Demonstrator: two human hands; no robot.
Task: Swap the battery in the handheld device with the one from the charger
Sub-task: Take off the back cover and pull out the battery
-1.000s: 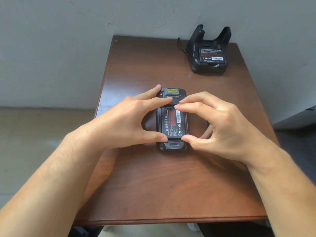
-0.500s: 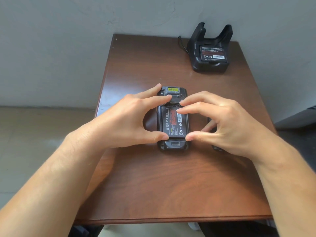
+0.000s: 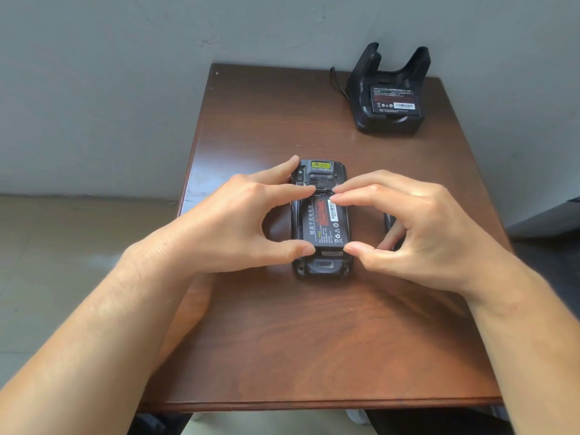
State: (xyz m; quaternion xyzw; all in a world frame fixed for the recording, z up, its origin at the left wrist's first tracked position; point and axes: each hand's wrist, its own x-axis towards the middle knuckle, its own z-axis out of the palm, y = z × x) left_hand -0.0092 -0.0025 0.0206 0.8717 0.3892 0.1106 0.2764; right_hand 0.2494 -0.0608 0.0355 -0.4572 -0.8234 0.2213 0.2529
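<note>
Two bare hands pinched the battery point(image 3: 324, 221) seated in the back of the handheld device point(image 3: 320, 218), which lay face down at the middle of the brown table point(image 3: 314, 340). On the left, the left hand point(image 3: 232, 227) had its forefinger at the battery's far edge and its thumb at the near left corner. Mirroring it, the right hand point(image 3: 417, 227) gripped the far and near right corners. Far to the right, the charger point(image 3: 390, 92) stood by the wall, holding a second battery point(image 3: 394, 98).
</note>
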